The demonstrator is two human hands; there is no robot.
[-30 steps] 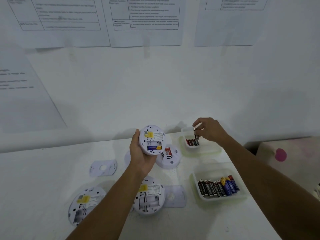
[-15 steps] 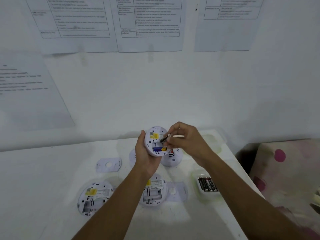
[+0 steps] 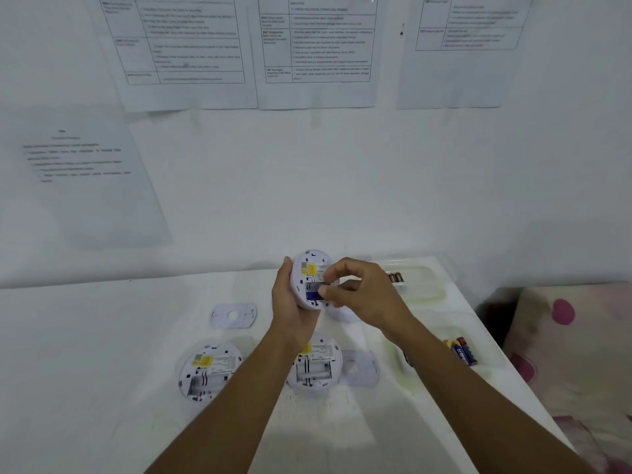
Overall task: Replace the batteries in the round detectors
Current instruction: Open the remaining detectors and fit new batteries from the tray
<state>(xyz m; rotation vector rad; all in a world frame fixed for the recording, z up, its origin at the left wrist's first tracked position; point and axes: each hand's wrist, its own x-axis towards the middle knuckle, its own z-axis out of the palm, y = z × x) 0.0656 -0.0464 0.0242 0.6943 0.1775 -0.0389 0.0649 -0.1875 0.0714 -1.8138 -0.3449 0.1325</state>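
- Left hand (image 3: 290, 307) is clamped round the rim of a round detector (image 3: 310, 265), holding it off the tabletop (image 3: 102, 336) with its back turned toward me.
- Right hand (image 3: 366, 295): thumb and forefinger are pinched on a battery (image 3: 312, 287) at the upper slot. A blue battery (image 3: 312, 296) already sits in the lower slot.
- Step, as I read it: seating the second cell. Blur hides whether it is fully down.
- Next move: press it flat against the contacts with the polarity right, and keep the left grip steady.
- Left detector (image 3: 208, 369) and middle detector (image 3: 316, 367) lie open on the tabletop, their bays apparently empty. Spare batteries (image 3: 461, 350) are to my right.
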